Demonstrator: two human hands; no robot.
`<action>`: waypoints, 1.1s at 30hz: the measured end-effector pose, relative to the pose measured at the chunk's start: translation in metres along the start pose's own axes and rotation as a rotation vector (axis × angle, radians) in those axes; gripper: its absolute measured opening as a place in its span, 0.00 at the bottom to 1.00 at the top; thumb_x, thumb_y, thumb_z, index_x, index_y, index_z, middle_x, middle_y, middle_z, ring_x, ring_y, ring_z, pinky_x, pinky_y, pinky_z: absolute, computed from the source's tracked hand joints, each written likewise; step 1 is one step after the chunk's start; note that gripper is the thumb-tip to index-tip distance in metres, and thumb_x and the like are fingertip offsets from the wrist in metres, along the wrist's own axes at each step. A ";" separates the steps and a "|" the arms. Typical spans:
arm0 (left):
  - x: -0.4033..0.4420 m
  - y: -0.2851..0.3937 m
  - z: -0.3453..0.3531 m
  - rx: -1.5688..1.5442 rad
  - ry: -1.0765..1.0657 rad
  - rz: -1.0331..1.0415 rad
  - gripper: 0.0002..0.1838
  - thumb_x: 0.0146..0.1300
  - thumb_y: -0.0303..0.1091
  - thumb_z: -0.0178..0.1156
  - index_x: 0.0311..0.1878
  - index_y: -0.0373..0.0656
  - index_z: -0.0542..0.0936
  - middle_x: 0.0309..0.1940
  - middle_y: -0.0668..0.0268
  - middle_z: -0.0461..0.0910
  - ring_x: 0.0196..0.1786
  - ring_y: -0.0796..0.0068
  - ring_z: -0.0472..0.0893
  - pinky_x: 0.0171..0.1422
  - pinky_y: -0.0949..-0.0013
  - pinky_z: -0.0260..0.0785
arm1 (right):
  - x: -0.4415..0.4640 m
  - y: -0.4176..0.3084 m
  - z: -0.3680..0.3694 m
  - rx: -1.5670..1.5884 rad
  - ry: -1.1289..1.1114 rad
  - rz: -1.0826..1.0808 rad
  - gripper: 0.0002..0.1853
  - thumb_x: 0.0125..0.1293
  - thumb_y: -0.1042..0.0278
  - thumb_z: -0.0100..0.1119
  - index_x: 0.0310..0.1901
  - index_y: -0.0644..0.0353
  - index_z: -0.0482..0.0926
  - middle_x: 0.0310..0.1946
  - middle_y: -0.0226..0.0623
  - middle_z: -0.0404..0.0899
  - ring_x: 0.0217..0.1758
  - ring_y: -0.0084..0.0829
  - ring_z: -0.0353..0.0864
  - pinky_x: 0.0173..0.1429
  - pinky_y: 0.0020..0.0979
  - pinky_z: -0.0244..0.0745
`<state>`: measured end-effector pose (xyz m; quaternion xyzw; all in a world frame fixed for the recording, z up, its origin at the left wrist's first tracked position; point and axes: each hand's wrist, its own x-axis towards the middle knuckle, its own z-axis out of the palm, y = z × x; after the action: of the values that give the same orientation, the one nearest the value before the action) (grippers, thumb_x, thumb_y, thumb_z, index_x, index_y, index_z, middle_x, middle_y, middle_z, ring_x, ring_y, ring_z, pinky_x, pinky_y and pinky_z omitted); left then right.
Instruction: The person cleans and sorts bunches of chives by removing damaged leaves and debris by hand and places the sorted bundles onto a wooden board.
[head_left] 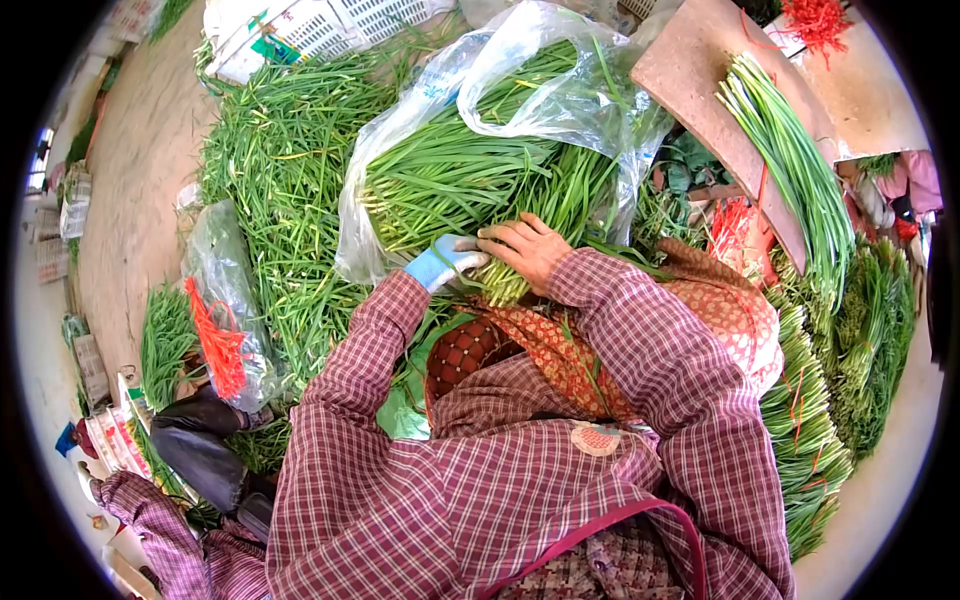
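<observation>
My left hand (pixel 447 262), in a blue and white glove, is at the lower edge of a pile of long green stalks (pixel 450 170) inside a clear plastic bag (pixel 350 215). Beside it, my bare right hand (pixel 527 250) rests over the pale stem ends of a bunch (pixel 503 284), fingers bent round them. The fingertips of both hands nearly meet. The left hand's fingers are curled at the stems, and what lies under them is hidden.
Loose green stalks (pixel 290 170) spread at the left, with red ties (pixel 217 345) on a plastic bag. A board (pixel 690 70) holding a bunch (pixel 790 160) stands at upper right. Tied bunches (pixel 800 430) lie at right. Another person's sleeve (pixel 150 530) shows lower left.
</observation>
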<state>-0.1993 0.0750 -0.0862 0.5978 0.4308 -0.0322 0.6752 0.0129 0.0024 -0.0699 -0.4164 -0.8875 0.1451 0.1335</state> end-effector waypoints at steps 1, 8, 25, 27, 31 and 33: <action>-0.009 0.021 -0.001 0.028 -0.017 -0.123 0.20 0.63 0.47 0.60 0.46 0.38 0.81 0.34 0.69 0.81 0.36 0.80 0.76 0.39 0.74 0.68 | 0.002 -0.001 -0.002 -0.020 0.040 0.011 0.42 0.43 0.78 0.65 0.65 0.52 0.63 0.62 0.36 0.66 0.64 0.37 0.68 0.70 0.48 0.56; -0.002 0.068 -0.017 -0.247 0.032 -0.066 0.25 0.64 0.53 0.57 0.49 0.38 0.77 0.25 0.68 0.78 0.21 0.83 0.72 0.22 0.80 0.61 | 0.015 0.018 -0.044 0.231 0.089 0.304 0.45 0.36 0.68 0.76 0.63 0.50 0.69 0.44 0.38 0.81 0.51 0.38 0.78 0.66 0.44 0.67; 0.022 0.080 0.037 0.755 0.564 0.485 0.50 0.43 0.56 0.73 0.66 0.38 0.65 0.61 0.52 0.68 0.63 0.55 0.68 0.67 0.56 0.62 | 0.011 0.052 -0.057 0.643 0.440 0.607 0.30 0.42 0.59 0.74 0.49 0.56 0.76 0.36 0.37 0.83 0.40 0.38 0.84 0.51 0.35 0.77; 0.053 0.084 0.055 0.625 0.559 0.424 0.45 0.44 0.51 0.74 0.63 0.39 0.67 0.59 0.54 0.70 0.62 0.57 0.70 0.69 0.59 0.60 | 0.010 0.048 -0.060 0.598 0.489 0.637 0.30 0.42 0.55 0.75 0.48 0.56 0.76 0.40 0.41 0.80 0.45 0.43 0.80 0.53 0.39 0.75; 0.075 0.082 0.070 0.194 0.429 0.547 0.49 0.40 0.50 0.76 0.66 0.44 0.66 0.62 0.56 0.69 0.64 0.57 0.69 0.69 0.60 0.61 | -0.005 0.055 -0.074 0.276 0.485 0.521 0.45 0.34 0.46 0.79 0.56 0.58 0.75 0.53 0.42 0.72 0.59 0.46 0.67 0.67 0.43 0.63; 0.072 0.082 0.071 0.266 0.414 0.513 0.48 0.41 0.51 0.76 0.65 0.43 0.67 0.62 0.56 0.69 0.64 0.57 0.69 0.69 0.60 0.62 | -0.004 0.054 -0.075 0.248 0.481 0.531 0.45 0.35 0.47 0.79 0.58 0.57 0.74 0.56 0.42 0.70 0.61 0.46 0.65 0.68 0.43 0.62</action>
<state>-0.0699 0.0734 -0.0733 0.7632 0.3864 0.2041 0.4760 0.0801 0.0433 -0.0211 -0.6347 -0.6678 0.1793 0.3451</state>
